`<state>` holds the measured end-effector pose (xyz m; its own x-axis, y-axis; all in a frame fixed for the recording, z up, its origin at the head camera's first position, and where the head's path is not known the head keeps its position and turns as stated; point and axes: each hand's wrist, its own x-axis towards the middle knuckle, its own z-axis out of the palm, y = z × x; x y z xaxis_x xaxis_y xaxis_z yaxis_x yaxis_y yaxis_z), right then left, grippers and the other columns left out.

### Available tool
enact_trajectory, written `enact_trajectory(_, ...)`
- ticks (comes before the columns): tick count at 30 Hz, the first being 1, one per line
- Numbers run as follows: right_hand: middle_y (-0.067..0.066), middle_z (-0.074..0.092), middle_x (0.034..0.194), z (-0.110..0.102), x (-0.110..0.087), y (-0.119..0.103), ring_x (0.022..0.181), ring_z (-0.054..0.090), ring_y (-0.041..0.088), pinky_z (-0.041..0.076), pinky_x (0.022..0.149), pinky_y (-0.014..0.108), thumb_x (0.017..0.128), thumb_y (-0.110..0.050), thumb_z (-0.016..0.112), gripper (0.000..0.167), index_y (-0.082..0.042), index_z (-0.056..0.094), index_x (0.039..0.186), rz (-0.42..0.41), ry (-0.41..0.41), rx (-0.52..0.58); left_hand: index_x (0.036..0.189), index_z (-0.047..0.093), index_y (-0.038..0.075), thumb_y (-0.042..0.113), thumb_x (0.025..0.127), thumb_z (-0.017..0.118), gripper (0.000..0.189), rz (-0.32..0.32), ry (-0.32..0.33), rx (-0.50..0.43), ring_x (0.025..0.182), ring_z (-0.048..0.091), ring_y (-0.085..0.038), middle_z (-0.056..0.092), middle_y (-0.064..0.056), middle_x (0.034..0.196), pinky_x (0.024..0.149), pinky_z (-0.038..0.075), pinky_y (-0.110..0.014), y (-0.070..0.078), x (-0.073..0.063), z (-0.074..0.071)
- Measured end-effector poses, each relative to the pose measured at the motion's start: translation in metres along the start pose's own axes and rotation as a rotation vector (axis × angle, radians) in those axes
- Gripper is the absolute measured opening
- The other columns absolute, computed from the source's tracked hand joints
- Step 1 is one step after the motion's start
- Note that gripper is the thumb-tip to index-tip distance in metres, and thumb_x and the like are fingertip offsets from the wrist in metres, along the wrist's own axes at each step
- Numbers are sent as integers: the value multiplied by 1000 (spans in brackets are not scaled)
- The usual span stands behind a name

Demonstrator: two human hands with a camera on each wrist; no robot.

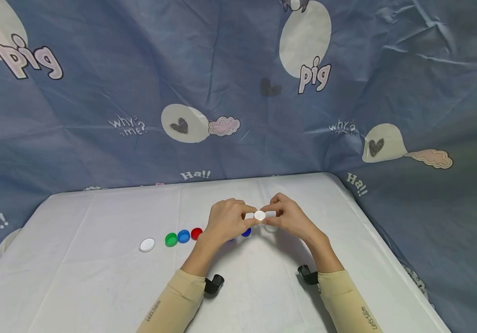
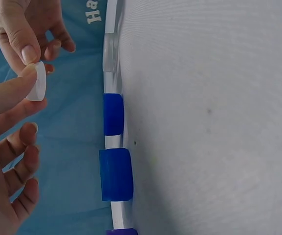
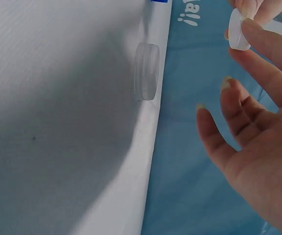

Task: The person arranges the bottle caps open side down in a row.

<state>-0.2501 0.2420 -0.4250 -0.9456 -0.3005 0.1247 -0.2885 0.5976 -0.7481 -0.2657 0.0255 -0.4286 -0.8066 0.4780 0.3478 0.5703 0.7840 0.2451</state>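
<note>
A small white bottle cap (image 1: 259,215) is up above the table between both hands. My left hand (image 1: 226,222) pinches it between thumb and index finger on one side; my right hand (image 1: 291,218) pinches the opposite side the same way. The other fingers of my right hand (image 3: 258,122) are spread loosely, seen in the right wrist view. Beneath the hands lie a clear ridged cap (image 3: 146,72) and a dark blue cap (image 1: 246,232). The left wrist view shows another blue cap (image 2: 116,175) and the edge of a purple cap (image 2: 122,231), largely hidden by my left hand in the head view.
Further left on the white-covered table (image 1: 96,286) the row continues with a red cap (image 1: 196,233), a light blue cap (image 1: 183,236), a green cap (image 1: 171,239) and a white lid (image 1: 147,244). A printed blue cloth (image 1: 138,92) hangs behind the table.
</note>
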Motion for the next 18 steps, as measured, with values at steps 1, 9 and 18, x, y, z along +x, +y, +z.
enact_trajectory(1, 14, 55, 107, 0, 0, 0, 77, 47, 16, 44, 62, 24, 83, -16, 80, 32, -11, 75, 114, 8, 0, -1, 111, 76, 37, 59, 83, 71, 37, -1, -4, 0, 57, 44, -5, 52, 14, 63, 48, 35, -23, 0, 0, 0)
enact_trajectory(9, 8, 58, 93, 3, 0, 3, 76, 49, 17, 44, 62, 26, 83, -17, 80, 32, -12, 76, 114, 34, -2, -8, 111, 76, 40, 60, 82, 71, 36, -28, -50, 2, 56, 45, -5, 52, 13, 64, 47, 36, -24, 0, 2, 4)
enact_trajectory(18, 2, 53, 80, 6, 2, 9, 69, 46, 14, 40, 60, 23, 83, -17, 79, 32, -12, 76, 115, 61, -49, -20, 110, 76, 40, 57, 82, 73, 33, -70, -130, -25, 59, 48, -5, 58, 13, 66, 49, 39, -25, 0, 2, 7)
